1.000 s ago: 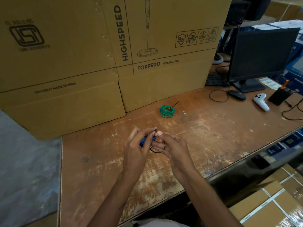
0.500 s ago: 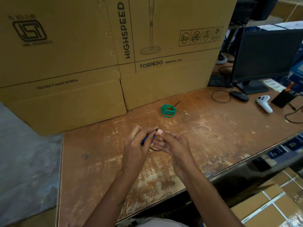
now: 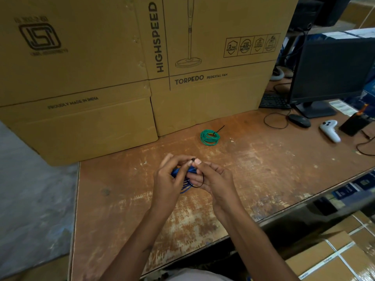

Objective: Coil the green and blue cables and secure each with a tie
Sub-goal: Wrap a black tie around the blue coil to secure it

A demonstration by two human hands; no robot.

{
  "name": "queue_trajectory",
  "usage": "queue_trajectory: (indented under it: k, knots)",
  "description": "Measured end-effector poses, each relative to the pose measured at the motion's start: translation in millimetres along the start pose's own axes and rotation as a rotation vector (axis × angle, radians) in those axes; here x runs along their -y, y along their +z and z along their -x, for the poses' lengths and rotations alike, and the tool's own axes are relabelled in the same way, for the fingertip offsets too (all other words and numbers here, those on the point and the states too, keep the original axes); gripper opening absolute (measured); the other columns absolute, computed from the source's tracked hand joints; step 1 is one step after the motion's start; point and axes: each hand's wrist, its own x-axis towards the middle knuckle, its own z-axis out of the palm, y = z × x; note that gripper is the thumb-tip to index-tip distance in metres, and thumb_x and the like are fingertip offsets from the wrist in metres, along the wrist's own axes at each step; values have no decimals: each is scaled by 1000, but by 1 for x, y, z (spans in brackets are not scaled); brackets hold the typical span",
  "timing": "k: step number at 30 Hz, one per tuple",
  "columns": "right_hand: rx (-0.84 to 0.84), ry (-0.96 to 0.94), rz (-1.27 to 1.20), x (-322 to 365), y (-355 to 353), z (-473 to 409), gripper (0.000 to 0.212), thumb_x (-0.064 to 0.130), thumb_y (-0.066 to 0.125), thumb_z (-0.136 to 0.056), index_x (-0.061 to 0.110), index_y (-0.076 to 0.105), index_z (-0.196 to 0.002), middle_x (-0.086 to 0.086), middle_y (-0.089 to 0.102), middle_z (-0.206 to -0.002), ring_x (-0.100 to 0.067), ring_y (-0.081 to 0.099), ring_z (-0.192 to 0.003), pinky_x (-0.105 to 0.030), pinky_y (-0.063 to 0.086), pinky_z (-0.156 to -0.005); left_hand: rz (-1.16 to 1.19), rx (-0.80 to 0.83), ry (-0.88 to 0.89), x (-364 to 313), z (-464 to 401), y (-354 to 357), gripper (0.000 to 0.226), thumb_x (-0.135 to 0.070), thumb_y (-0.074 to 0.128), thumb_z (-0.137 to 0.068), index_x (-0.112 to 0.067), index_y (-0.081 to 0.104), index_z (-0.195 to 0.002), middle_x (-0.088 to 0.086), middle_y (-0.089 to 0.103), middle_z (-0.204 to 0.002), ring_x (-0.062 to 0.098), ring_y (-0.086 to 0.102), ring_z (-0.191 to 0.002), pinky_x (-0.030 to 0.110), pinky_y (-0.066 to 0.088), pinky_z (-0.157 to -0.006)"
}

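The green cable (image 3: 210, 137) lies coiled on the worn wooden table (image 3: 263, 171), bound by a black tie whose tail points up and right. Just above the table's middle, my left hand (image 3: 169, 180) grips the bunched blue cable (image 3: 185, 179). My right hand (image 3: 213, 179) pinches a thin black tie (image 3: 199, 184) that loops round the blue coil. Both thumbs meet at the tie's head on top of the coil. Most of the blue cable is hidden between my fingers.
Large cardboard fan boxes (image 3: 142, 67) wall off the table's back and left. At the right stand a monitor (image 3: 332, 72), keyboard (image 3: 273, 101), black mouse (image 3: 299, 120), white controller (image 3: 329, 130) and a black device (image 3: 354, 124). Taped cartons (image 3: 332, 258) sit below the front edge.
Both hands stay together over the blue coil. The black tie loop hangs a little lower beside my right fingers, and more blue strands show below my left hand.
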Motion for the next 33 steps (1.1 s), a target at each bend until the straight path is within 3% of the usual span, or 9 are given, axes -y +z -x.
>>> queue_trajectory:
  k: [2,5,12,16,20,25,30,33]
  knots:
    - [1,-3,0,-1,1,1,30,24,76,-93,23,77,-63,-21,80,-99,-30,79,-92,-34,63,-83,27,12,-15,1,-1,0,17,-11,64,-103,-20,77,-110,-16,65,-98,21,70,-97,42,57,-84]
    - [10,-7,-7,-1,2,2,29,24,76,-94,24,78,-65,-17,81,-98,-28,79,-95,-35,63,-87,63,-3,-32,1,-2,2,19,-10,64,-102,-21,78,-109,-3,64,-99,22,69,-95,41,57,-83]
    - [-3,-21,-9,2,-4,-2,21,19,76,-93,21,76,-72,-5,78,-73,-18,79,-73,-28,63,-74,116,-6,-63,-2,-3,4,17,-17,66,-102,-21,80,-110,8,65,-94,20,64,-90,26,52,-78]
    - [6,-51,9,0,-9,-5,11,21,77,-93,12,77,-88,-17,80,-85,-21,79,-75,-33,63,-78,120,21,-60,-1,-7,2,13,-19,69,-100,-22,80,-105,5,68,-90,19,65,-89,27,51,-77]
    - [32,-94,9,-5,-14,-7,26,21,75,-94,-3,76,-103,-36,74,-98,-30,76,-85,-41,62,-89,134,39,-72,-1,-8,1,11,-22,69,-100,-26,79,-103,-2,68,-89,19,64,-92,33,54,-77]
    - [47,-108,-2,-6,-15,-7,29,20,74,-95,-6,74,-106,-28,77,-101,-27,78,-85,-40,61,-92,150,40,-69,-2,-6,2,11,-23,68,-101,-25,79,-103,-7,71,-91,21,64,-96,42,55,-81]
    - [48,-117,-8,-7,-15,-6,17,19,74,-94,3,77,-98,-25,79,-98,-26,78,-83,-39,61,-91,148,22,-59,-3,-4,2,11,-20,67,-101,-21,79,-102,0,75,-95,20,64,-98,29,50,-84]
    - [58,-101,-27,-7,-15,-5,14,18,74,-94,5,78,-95,-24,79,-97,-24,79,-82,-33,63,-84,145,17,-60,-4,-3,2,12,-21,66,-102,-21,78,-103,-7,76,-96,21,65,-99,37,52,-88]
